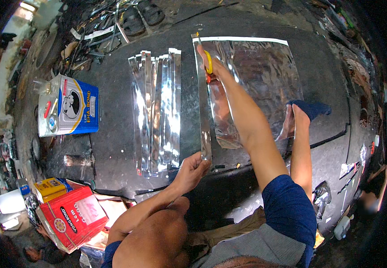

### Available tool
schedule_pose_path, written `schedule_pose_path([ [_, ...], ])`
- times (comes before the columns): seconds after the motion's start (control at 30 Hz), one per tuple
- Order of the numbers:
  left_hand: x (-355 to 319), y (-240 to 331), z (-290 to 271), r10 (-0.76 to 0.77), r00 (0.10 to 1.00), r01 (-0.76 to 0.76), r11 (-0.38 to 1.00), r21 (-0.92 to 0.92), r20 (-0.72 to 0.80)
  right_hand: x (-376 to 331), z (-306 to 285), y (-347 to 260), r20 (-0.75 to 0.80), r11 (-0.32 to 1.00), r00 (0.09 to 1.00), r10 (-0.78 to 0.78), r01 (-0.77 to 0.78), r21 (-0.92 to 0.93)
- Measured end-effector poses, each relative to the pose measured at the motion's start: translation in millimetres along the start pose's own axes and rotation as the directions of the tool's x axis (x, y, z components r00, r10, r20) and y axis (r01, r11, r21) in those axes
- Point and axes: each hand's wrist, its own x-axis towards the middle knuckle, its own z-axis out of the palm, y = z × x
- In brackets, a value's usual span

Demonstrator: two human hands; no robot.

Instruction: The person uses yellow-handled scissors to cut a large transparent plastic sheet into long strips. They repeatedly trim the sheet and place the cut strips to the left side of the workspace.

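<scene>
My right hand (pixel 211 67) is closed on yellow-handled scissors (pixel 208 62) at the far left corner of a large shiny silver sheet (pixel 260 67). A long narrow strip (pixel 204 116) runs along the sheet's left side. It looks parted from the sheet over most of its length; I cannot tell whether the far end is still joined. My left hand (pixel 195 169) pinches the strip's near end between thumb and fingers. Left of it lies a bundle of cut silver strips (pixel 157 111), roughly side by side. The scissor blades are mostly hidden by my right hand.
A blue and white metal can (pixel 75 105) stands on the dark mat (pixel 113 143) at left. Nearer are a red box (pixel 73 219) and a yellow tin (pixel 50 188). A foot in a dark sock (pixel 312 109) rests by the sheet's right edge. Tools and scraps (pixel 113 27) clutter the far left.
</scene>
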Motion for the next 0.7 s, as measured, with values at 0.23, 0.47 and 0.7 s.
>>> schedule_pose_path([
  [0.23, -13.7, 15.5, -5.0, -0.012, 1.000, 0.014, 0.996, 0.088, -0.028, 29.9, 4.3, 6.3, -0.022, 0.999, 0.999, -0.026, 0.026, 0.021],
  [0.47, -8.8, -73.2, -80.0, -0.103, 0.959, 0.132, 0.987, 0.094, -0.264, 42.1, 0.5, 14.8, -0.062, 0.995, 0.995, -0.078, 0.082, 0.060],
  [0.7, 1.4, -67.6, -84.7, 0.533, 0.687, 0.074, 0.625, 0.777, -0.494, -65.6, -25.1, 42.1, 0.093, 0.949, 0.976, -0.199, 0.168, 0.267],
])
